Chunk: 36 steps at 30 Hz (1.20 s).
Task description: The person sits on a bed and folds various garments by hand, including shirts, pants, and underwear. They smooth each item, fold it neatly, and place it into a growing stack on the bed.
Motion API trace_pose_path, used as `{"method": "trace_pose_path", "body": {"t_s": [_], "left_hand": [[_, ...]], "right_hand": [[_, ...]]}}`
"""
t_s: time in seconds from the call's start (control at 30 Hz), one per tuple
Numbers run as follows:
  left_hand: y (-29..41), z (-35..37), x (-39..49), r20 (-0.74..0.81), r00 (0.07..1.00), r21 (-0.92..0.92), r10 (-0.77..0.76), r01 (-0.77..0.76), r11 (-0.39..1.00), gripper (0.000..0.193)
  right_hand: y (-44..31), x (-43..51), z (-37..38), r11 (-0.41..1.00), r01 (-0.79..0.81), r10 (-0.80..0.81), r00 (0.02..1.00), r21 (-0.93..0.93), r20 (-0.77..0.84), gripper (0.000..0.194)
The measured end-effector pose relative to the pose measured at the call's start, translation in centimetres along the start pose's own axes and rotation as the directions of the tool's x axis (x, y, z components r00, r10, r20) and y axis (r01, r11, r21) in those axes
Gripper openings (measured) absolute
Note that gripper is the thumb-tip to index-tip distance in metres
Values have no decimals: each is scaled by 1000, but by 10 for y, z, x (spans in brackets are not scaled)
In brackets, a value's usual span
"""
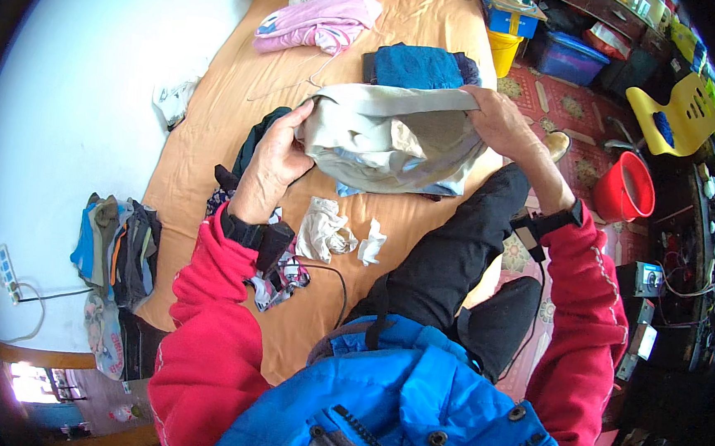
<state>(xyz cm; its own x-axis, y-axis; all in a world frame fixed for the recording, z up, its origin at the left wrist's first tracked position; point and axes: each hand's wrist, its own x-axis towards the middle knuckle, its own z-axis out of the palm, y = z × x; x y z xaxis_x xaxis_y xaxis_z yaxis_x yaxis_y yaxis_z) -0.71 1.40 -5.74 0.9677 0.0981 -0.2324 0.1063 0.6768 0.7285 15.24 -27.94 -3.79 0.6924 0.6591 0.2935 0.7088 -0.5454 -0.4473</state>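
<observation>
A pale grey-beige cloth garment [362, 155], which looks like trousers, is stretched by its waistband between my two hands. My left hand [278, 152] pinches the band's left end with the thumb on top. At the right end, my right hand [501, 122] has its fingers closed around the band. Light blue cloth shows below the garment, partly hidden by it. Behind it lies a stack of folded clothes with a dark blue piece [417, 67] on top. Beside my left wrist is dark green cloth [258, 136], partly covered by the hand.
On the orange bed sheet [319, 320] lie crumpled white cloth [323, 230], a white tissue [371, 242], a wire hanger [311, 82] and pink folded clothing [318, 22]. Clothes [116, 246] are piled by the wall. A red bucket [624, 189] and a yellow chair [676, 118] stand right.
</observation>
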Motion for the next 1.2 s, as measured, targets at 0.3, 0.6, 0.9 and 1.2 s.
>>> {"method": "trace_pose_path", "body": {"t_s": [0.3, 0.6, 0.9, 1.2], "left_hand": [[26, -18, 2, 206, 792, 946, 574, -12, -323, 11], [42, 9, 34, 27, 913, 863, 407, -227, 452, 23], [-71, -27, -38, 545, 835, 789, -73, -482, 382, 40], [-187, -106, -89, 369, 793, 924, -484, -256, 285, 36]], "right_hand": [[33, 6, -48, 960, -113, 93, 992, -255, -88, 37], [88, 17, -54, 979, -68, 84, 994, 193, -75, 48], [68, -130, -36, 988, 94, -108, 988, 124, 111, 56], [41, -253, 39, 995, 37, -77, 861, 89, 502, 47]]}}
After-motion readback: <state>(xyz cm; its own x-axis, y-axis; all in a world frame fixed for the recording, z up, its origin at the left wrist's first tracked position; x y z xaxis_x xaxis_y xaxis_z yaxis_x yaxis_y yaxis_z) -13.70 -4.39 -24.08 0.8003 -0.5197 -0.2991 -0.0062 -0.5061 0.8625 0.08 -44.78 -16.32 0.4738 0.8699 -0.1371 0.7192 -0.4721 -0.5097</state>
